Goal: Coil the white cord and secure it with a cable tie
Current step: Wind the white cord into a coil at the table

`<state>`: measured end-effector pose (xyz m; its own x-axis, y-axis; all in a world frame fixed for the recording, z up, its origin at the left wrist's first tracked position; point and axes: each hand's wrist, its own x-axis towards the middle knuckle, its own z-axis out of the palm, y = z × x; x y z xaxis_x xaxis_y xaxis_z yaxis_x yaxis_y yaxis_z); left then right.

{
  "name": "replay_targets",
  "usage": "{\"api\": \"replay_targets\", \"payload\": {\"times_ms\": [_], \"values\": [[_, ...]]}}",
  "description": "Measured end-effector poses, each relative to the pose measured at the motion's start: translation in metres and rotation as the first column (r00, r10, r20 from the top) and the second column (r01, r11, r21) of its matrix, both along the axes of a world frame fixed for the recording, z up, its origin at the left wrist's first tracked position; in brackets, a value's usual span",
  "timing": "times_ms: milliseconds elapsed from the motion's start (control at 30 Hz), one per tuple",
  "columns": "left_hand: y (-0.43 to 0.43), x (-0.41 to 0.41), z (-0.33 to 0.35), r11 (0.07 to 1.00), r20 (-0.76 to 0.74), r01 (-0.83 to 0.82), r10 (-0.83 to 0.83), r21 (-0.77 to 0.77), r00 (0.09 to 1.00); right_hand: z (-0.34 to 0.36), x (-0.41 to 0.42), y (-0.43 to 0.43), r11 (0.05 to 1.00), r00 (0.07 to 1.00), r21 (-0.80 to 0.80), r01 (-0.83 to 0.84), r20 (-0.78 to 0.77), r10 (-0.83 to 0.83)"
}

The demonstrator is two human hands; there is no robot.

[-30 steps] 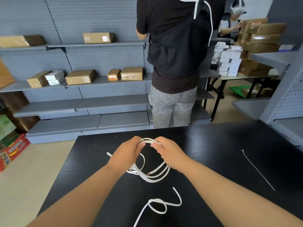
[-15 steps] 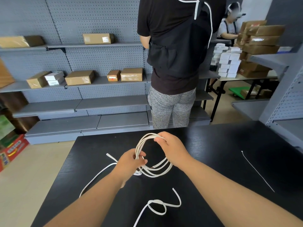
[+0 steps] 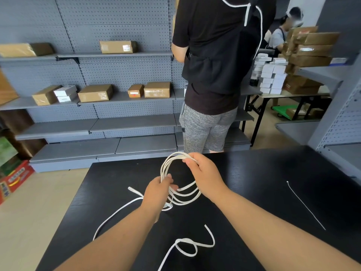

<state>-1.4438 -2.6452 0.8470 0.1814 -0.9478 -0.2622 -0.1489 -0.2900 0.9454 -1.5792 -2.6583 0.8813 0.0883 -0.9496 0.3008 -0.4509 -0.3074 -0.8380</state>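
The white cord (image 3: 166, 167) is wound into several loops held upright above the black table (image 3: 254, 173). My right hand (image 3: 205, 173) pinches the top of the coil. My left hand (image 3: 158, 190) grips the coil's lower left side. Loose cord trails left across the table from under my left hand, and another loose loop (image 3: 187, 245) lies near the front edge. A thin white cable tie (image 3: 304, 204) lies flat on the table to the right, apart from both hands.
A person in a black shirt (image 3: 214, 55) stands just beyond the table's far edge. Grey shelving (image 3: 97, 124) with cardboard boxes lines the back wall. A grey shelf unit (image 3: 341, 133) stands close at the right.
My hands have separated: the right rose with the coil's top, the left dropped to its lower left side. The coil stands more open, and more cord trails left.
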Motion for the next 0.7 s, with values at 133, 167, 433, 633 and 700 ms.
{"api": "replay_targets", "payload": {"times_ms": [133,167,433,633,700], "values": [[-0.003,0.001,0.0,0.999,-0.024,0.035,-0.035,-0.006,0.999,0.002,-0.003,0.002,1.0,1.0,-0.011,0.009,-0.002,-0.009],[-0.004,0.001,0.0,0.999,-0.035,0.048,-0.048,-0.009,0.998,0.003,-0.004,0.002,1.0,1.0,-0.017,0.01,-0.008,-0.01],[-0.002,0.007,0.005,0.982,-0.078,0.187,-0.185,0.016,0.98,0.002,-0.012,-0.002,0.999,0.998,-0.016,0.037,-0.054,-0.037],[0.0,0.01,0.013,0.958,-0.243,0.28,-0.258,0.062,0.935,-0.004,-0.014,-0.005,0.993,0.992,-0.032,0.115,-0.043,-0.116],[0.0,0.01,0.015,0.956,-0.305,0.288,-0.259,0.053,0.916,-0.005,-0.015,-0.005,0.99,0.99,-0.029,0.141,-0.024,-0.142]]}}
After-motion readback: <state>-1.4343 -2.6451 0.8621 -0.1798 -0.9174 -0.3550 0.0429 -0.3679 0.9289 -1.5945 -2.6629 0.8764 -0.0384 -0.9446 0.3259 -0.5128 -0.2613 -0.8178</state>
